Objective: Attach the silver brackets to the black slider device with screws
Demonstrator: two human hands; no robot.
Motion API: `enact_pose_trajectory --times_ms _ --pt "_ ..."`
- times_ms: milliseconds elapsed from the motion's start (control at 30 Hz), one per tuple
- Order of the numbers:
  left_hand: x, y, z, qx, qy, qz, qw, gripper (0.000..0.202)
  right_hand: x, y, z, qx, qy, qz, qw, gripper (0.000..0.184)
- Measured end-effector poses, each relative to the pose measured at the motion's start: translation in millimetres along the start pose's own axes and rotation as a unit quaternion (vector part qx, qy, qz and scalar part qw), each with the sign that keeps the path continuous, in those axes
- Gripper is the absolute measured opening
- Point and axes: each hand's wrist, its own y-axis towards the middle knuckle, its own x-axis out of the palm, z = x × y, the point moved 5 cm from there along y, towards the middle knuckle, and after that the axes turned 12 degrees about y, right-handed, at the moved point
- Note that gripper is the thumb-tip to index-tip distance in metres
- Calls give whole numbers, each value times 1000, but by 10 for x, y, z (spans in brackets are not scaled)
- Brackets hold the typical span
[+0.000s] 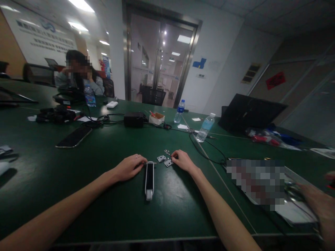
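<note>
My left hand (132, 167) rests on the green table with thumb and index finger together at the top left corner of a long, narrow device with a white frame and black middle (149, 179). Whatever those fingertips pinch is too small to make out. A thin grey piece sticks out at the device's upper right. My right hand (182, 160) has its fingers curled and pressed together beside a hinge-like metal piece with holes (168, 162); anything between them is hidden. Touching or nearly touching that piece is a similar metal plate (161, 159). Several small nuts or rings (166, 152) lie just beyond.
Further back stand two water bottles (206, 128) (179, 112), a small box (156, 119) and a black power adapter (133, 119) with cables. A phone (74, 137) lies left. At right, another person's hand (315, 200) is by a tray (298, 218). Someone sits far left.
</note>
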Motion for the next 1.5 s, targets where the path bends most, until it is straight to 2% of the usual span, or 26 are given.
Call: enact_pose_trajectory --times_ms 267,900,1233,1500 --pt "0 6 -5 4 1 2 1000 26 -2 -1 -3 15 -3 -39 999 13" --pt "33 -5 -38 0 -11 -3 1000 26 -27 -53 -1 37 -29 2 999 14" --pt "27 -1 -27 2 -9 0 1000 26 -64 -62 -85 56 -34 -13 998 13" --pt "11 12 -10 4 1 3 1000 27 -46 -36 -38 60 -20 -23 998 10"
